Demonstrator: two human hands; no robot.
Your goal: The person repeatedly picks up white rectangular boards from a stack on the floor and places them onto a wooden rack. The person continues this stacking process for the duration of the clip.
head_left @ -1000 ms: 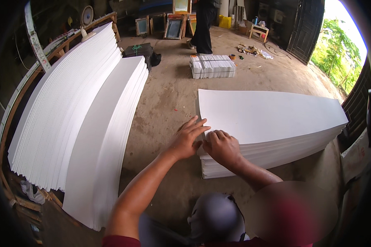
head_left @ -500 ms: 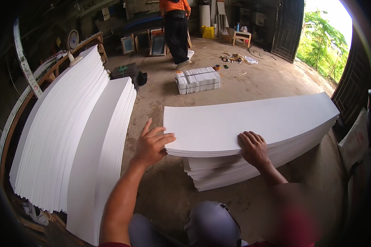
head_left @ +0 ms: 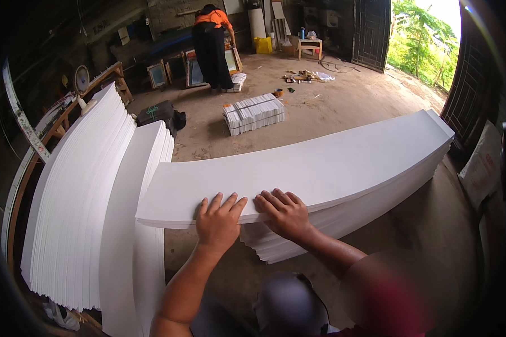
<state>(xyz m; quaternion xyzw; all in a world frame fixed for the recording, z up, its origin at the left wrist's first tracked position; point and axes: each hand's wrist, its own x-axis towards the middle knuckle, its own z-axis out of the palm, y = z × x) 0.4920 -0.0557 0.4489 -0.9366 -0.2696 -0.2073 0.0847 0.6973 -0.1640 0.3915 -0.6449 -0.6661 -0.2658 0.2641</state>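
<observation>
Here, fingers (head_left: 225, 203) flat atop white sheet (head_left: 320, 165) edge.

Ahead of you on the dirt floor (head_left: 348, 106) sits a strapped bundle of white sheets (head_left: 253, 113), well apart from the two leaning stacks of white boards (head_left: 78, 208) on your left. A black bag (head_left: 158, 114) lies just beside those stacks. Farther back, a person in an orange top (head_left: 211, 48) bends over framed pictures (head_left: 194, 67) propped at the wall. You can see a yellow jerrycan (head_left: 262, 44) near a small wooden stool (head_left: 309, 46), and an open doorway (head_left: 421, 39) showing green foliage at the right.
</observation>
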